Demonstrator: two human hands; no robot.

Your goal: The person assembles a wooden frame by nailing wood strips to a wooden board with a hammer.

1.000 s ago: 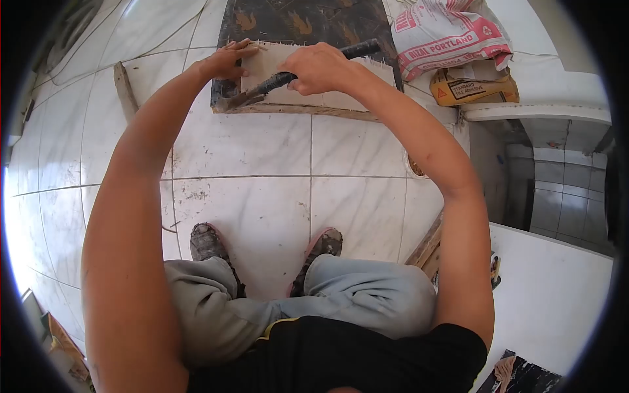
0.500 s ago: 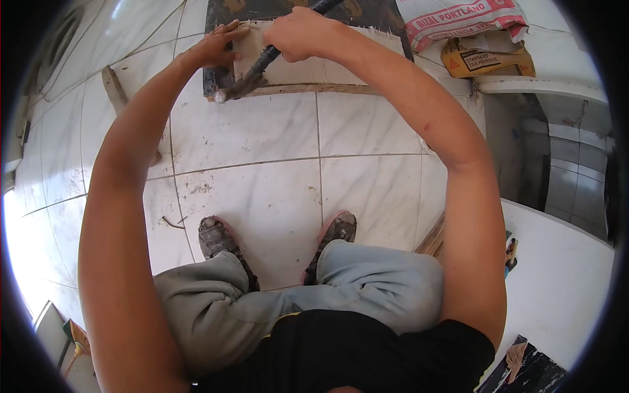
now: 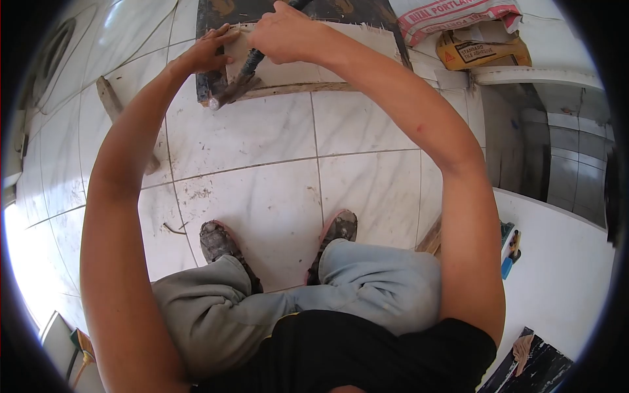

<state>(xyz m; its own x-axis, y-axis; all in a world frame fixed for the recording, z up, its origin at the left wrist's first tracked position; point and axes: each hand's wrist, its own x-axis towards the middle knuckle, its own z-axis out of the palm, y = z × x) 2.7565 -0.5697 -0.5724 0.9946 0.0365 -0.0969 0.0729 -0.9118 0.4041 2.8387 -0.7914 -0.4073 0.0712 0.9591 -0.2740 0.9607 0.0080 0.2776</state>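
Note:
My right hand (image 3: 283,34) is wrapped round the black-taped handle of a hammer (image 3: 252,63), whose metal head is low at the left corner of a wooden panel. My left hand (image 3: 213,50) lies with fingers spread on the left end of that panel, beside the hammer. The panel (image 3: 295,73) has a pale board face with torn, splintered edges and a wooden strip along its near side. Dark boarding (image 3: 252,9) shows behind and around it.
A piece of wood (image 3: 110,98) lies on the tiled floor at left, with a bent strip (image 3: 173,229) nearer. Cement bag (image 3: 452,16) and tile adhesive bag (image 3: 481,52) sit back right. A white surface (image 3: 557,262) stands at right. Both shoes are on the floor.
The view has shifted slightly. The hammer head stays near the panel's left corner, and both hands keep nearly the same places and holds.

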